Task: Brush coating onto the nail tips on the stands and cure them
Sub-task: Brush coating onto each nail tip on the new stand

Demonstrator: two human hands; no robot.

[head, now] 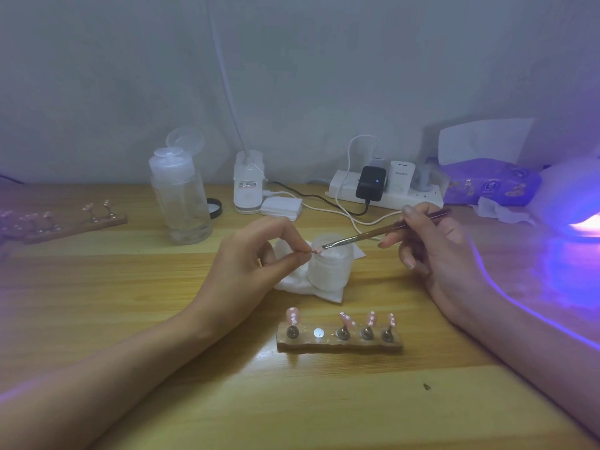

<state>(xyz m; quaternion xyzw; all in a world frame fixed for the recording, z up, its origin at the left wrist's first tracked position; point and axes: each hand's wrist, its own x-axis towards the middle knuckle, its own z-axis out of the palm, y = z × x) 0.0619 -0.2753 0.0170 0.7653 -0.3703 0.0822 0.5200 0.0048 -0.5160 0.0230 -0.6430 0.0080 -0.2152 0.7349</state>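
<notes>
My left hand [256, 254] pinches a small stand with a pink nail tip [316, 250] between thumb and forefinger, above an open frosted jar [329, 267]. My right hand [435, 245] holds a thin brush [383, 230] like a pen, and its bristles touch the held nail tip. In front of me a wooden stand base [339, 341] carries several pink dotted nail tips [345, 319] on metal holders, with one bare magnet spot [319, 333]. At the right edge a curing lamp [581, 203] glows violet.
A white wipe [292, 284] lies under the jar. A clear pump bottle [181, 196] stands at the back left, and a second wooden stand [65, 222] with nail tips lies far left. A power strip [386, 190] with chargers, cables, cotton pads [281, 207] and a tissue pack [490, 183] line the wall.
</notes>
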